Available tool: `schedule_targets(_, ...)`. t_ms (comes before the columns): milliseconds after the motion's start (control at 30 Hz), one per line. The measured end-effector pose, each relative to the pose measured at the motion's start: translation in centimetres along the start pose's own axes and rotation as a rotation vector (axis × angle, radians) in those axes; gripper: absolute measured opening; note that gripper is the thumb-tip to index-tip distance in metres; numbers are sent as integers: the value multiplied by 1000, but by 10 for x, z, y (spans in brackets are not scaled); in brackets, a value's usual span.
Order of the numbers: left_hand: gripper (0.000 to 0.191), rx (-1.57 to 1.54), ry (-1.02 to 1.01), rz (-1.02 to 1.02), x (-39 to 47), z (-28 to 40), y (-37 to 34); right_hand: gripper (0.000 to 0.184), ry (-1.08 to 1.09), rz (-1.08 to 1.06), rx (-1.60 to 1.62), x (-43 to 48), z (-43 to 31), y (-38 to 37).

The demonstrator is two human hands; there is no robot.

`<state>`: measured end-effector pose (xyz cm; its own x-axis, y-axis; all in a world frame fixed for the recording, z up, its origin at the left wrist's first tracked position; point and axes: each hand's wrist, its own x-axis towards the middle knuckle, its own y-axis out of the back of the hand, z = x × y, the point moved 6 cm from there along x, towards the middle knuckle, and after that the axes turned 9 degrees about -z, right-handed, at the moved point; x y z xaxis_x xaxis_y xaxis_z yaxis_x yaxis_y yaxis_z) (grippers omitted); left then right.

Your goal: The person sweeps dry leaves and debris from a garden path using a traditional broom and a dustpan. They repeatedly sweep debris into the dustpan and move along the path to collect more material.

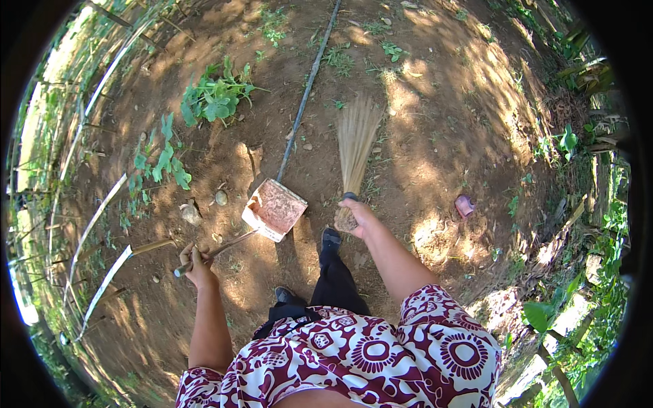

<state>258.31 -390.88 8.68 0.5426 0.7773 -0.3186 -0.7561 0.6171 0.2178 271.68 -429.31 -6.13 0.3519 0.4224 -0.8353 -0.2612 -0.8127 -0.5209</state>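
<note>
My left hand point(198, 262) grips the handle point(232, 246) of a long-handled dustpan near its upper end. The dustpan's scoop point(279, 206), whitish outside and coated with reddish dirt inside, hangs ahead of my feet. My right hand point(357, 217) is closed around the dark-bound neck of a straw broom point(358, 143). Its pale bristles fan out away from me over the bare soil, and the butt of the broom shows below my fist. Whether the bristle tips touch the ground I cannot tell.
A dark pipe or hose point(308, 92) runs along the dirt ground. Leafy plants point(219, 97) grow at the left, near stones point(191, 212). A crumpled purple wrapper or container point(464, 206) lies at the right. A stick fence point(94, 102) borders the left side.
</note>
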Motion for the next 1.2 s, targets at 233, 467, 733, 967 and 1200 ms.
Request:
schedule_targets(233,9,-13,-7,-12,11,13,-36,20,-256,-254,0,61,23,-98)
schedule_targets(467,6,-113,-135,-94,27,56,-59,18,63,-34,328,90,-112,-7)
schedule_targets(733,10,16,-126,-385,64,90,-169,14,160,233,-67,-63,-71,97)
schedule_targets(967,28,98,-404,-677,130,117,-308,18,-142,374,234,-180,109,90)
schedule_targets(1200,30,233,-330,-1135,160,93,-433,15,183,308,1235,-49,139,8)
